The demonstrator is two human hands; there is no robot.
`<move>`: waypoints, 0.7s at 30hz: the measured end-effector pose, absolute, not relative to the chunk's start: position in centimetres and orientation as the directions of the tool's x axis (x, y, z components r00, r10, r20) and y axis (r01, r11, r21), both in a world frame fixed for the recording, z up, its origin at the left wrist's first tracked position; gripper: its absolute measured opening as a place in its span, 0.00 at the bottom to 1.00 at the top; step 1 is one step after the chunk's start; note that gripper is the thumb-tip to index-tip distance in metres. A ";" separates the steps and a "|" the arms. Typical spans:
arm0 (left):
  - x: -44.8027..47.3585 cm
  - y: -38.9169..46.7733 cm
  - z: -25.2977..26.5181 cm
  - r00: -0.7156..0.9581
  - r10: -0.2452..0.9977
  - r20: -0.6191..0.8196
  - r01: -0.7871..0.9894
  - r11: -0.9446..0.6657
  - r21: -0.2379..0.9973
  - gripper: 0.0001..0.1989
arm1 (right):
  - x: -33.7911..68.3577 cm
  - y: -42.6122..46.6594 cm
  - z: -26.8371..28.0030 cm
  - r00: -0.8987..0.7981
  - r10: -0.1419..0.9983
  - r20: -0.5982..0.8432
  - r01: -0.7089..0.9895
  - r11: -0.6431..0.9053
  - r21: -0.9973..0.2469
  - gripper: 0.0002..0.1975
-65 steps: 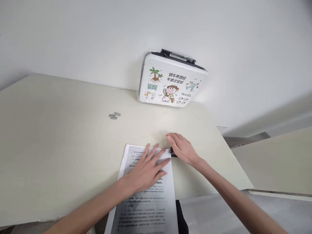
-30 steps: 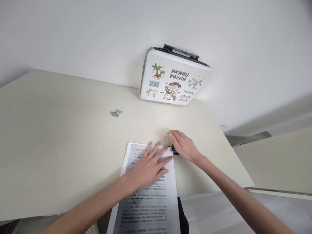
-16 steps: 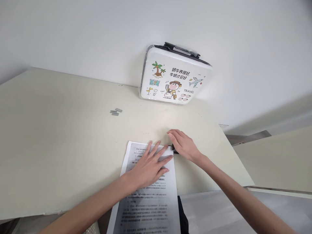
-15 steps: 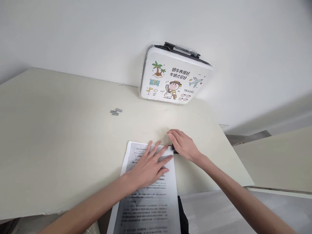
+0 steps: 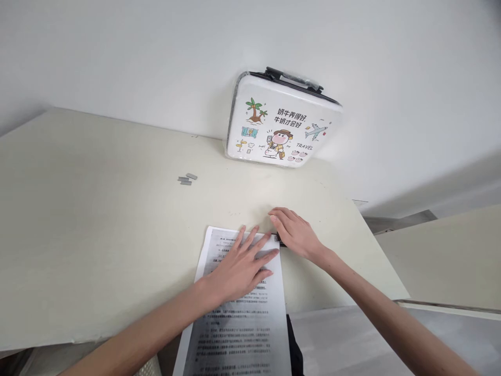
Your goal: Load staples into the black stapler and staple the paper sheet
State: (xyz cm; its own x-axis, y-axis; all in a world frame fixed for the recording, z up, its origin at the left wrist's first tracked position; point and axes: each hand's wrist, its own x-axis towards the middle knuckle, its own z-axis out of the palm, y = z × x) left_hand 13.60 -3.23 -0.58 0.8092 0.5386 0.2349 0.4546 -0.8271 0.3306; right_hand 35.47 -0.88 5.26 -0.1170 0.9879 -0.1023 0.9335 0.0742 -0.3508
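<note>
A plain pale wall (image 5: 136, 57) rises behind a cream tabletop (image 5: 109, 235), and at the tabletop's far edge, right of its middle, a white case (image 5: 287, 104) with cartoon prints and a black handle (image 5: 293, 80) stands tilted back toward the wall. Left of the case and nearer the middle of the tabletop, a few short grey strips (image 5: 188, 179) lie close together. A printed paper (image 5: 235, 334) lies across the near edge of the tabletop, its lower part reaching past that edge. The left hand (image 5: 237, 269) rests palm down on its upper part, fingers spread wide. At the paper's upper right corner sits a black stapler (image 5: 278, 238), mostly covered by the right hand (image 5: 296, 234); that hand's fingers are bent and together, but whether they close around the stapler cannot be told.
</note>
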 end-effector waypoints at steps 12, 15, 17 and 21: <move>13.7 -3.3 -0.8 0.811 0.539 0.229 0.458 -0.827 0.325 0.25 | 35.4 -0.9 5.3 -0.125 0.987 -0.097 0.931 0.083 -0.355 0.24; 13.7 -3.3 -0.6 0.816 0.540 0.207 0.463 -0.824 0.326 0.25 | 35.4 -0.9 5.2 -0.119 0.988 -0.101 0.936 0.077 -0.344 0.24; 13.7 -3.3 -0.5 0.815 0.542 0.204 0.465 -0.822 0.328 0.25 | 35.3 -0.9 5.1 -0.117 0.988 -0.097 0.943 0.080 -0.323 0.24; 13.7 -3.3 -0.6 0.809 0.542 0.226 0.458 -0.823 0.335 0.25 | 35.0 -1.0 4.8 -0.121 0.989 -0.080 0.962 0.097 -0.257 0.24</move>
